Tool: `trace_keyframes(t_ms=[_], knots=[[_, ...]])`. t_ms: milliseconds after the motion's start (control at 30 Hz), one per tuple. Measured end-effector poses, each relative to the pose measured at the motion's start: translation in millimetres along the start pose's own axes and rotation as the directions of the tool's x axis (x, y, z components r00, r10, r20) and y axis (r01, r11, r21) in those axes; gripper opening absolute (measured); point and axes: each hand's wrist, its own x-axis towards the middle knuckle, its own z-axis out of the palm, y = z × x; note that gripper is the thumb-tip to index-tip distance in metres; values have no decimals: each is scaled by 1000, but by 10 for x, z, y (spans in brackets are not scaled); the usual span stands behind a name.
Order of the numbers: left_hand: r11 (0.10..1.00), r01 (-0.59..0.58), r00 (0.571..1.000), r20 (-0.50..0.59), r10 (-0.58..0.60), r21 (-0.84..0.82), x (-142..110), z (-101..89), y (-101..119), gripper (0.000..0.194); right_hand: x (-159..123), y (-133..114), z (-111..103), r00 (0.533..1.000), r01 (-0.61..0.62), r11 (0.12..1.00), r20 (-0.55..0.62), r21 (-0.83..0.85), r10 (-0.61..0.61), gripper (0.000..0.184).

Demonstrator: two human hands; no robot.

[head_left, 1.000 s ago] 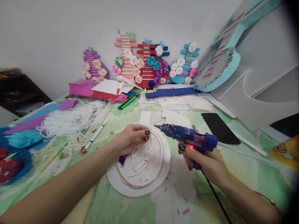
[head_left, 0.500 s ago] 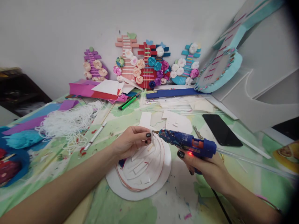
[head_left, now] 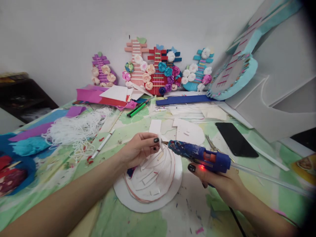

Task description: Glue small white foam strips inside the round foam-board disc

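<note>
My right hand [head_left: 217, 181] is closed round a blue hot glue gun [head_left: 202, 156], its red light lit and a clear glue stick [head_left: 261, 176] poking out the back. The nozzle meets a small white strip [head_left: 160, 143] that my left hand [head_left: 142, 148] pinches between thumb and fingers. Below both hands lies a round white board [head_left: 125, 199] carrying a smaller layered white piece [head_left: 145, 192] with reddish cord round its edge. Short white strips are stuck on that piece. Part of it is hidden behind my left hand.
Behind are scissors [head_left: 211, 144], a black phone [head_left: 236, 139], a white cutout [head_left: 190, 131] and a green cutter [head_left: 138, 109]. White cord [head_left: 74, 131] and a pen [head_left: 103, 144] lie left. Decorated guitar shapes [head_left: 158, 74] lean on the wall; a large turquoise one [head_left: 251, 70] stands right.
The view has shifted slightly. The glue gun's tip has moved a little lower along the white strip, and its body sits slightly lower. Both hands keep their hold.
</note>
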Motion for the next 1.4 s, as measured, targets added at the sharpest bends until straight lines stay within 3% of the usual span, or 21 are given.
trace_keyframes(t_ms=[200,433,633,833,933,1000,1133,1300,1400], knots=[[1000,-28,1000,-10,28,-6,14,-19,5,10,-6,-15,-9,997,-29,999,70,-24,31,30],[1000,1,1000,-7,-2,-11,8,32,-5,10,-13,-17,-11,998,-57,997,37,-50,59,28],[999,8,1000,-8,-8,-35,-1,53,-15,10,6,-10,-15,998,19,997,64,-72,-14,29],[996,-72,994,-87,68,-47,41,2,27,12,30,-34,-16,998,3,997,57,-77,2,30],[986,-123,976,-166,140,110,43,-28,112,13,48,-82,-26,999,-44,998,20,-41,45,33],[927,-159,951,-201,237,340,36,-41,186,12,61,-112,-42,997,-77,997,-29,-9,77,36],[668,-141,916,-159,367,730,28,-42,297,12,80,-120,-85,991,-93,995,-92,28,95,36],[399,-24,943,-112,314,916,44,-28,318,15,83,-83,-117,990,-67,997,-124,24,69,33],[302,62,959,-141,247,951,56,-35,320,15,80,-93,-119,992,-65,998,-111,5,65,33]])
